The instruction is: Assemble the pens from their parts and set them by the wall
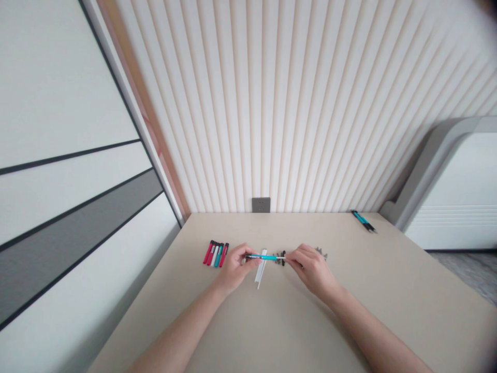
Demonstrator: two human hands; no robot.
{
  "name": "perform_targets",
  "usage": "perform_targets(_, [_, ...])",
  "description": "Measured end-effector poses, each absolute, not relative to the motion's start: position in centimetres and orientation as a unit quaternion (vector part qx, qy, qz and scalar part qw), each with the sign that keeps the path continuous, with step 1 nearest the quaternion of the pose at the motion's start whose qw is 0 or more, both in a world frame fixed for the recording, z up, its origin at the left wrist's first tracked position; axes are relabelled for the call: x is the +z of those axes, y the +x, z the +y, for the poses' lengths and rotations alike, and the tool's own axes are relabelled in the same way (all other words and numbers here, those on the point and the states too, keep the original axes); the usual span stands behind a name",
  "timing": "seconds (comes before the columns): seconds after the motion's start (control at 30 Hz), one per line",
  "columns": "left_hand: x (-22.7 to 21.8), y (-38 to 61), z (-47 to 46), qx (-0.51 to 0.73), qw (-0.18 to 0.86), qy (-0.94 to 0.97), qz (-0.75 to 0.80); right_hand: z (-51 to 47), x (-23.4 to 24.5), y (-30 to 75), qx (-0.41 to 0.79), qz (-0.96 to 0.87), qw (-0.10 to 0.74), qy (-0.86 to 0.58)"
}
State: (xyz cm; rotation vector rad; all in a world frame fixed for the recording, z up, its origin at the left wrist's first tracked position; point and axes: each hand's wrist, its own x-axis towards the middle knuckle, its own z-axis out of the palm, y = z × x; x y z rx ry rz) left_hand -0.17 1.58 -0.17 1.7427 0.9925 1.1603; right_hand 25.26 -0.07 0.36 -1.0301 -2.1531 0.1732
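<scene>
My left hand (236,268) is shut on the dark left end of a slim teal pen (266,257), which lies level above the table. My right hand (312,269) pinches the pen's right tip between its fingertips. Under the pen lie several long white refills (261,268). To the left of my left hand, a row of red, white and teal pen barrels (216,254) lies side by side. Small black pen parts (280,258) sit just beside my right fingers, and a few small grey pieces (320,252) lie beyond them.
Two teal-and-black pens (363,220) lie near the back edge of the beige table (272,321). A ribbed wall panel with a grey socket plate (261,204) stands behind it. A white cabinet (450,191) stands to the right, and a striped panel to the left.
</scene>
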Motion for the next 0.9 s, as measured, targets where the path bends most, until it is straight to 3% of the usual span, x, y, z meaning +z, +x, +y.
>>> perform_targets(0.23, [-0.5,-0.5,1.9,0.452,0.38,0.699,0.403,-0.4,0.2,25.2,0.067,-0.854,0.367,-0.363])
perform_targets(0.57, [-0.2,-0.4,1.7,0.444,0.386,0.703,0.399,-0.6,-0.1,24.4,0.137,-0.817,0.373,-0.419])
perform_targets(0.9, [0.6,0.5,0.8,0.342,0.366,0.758,0.417,-0.2,0.7,25.0,0.329,-0.676,0.474,-0.459])
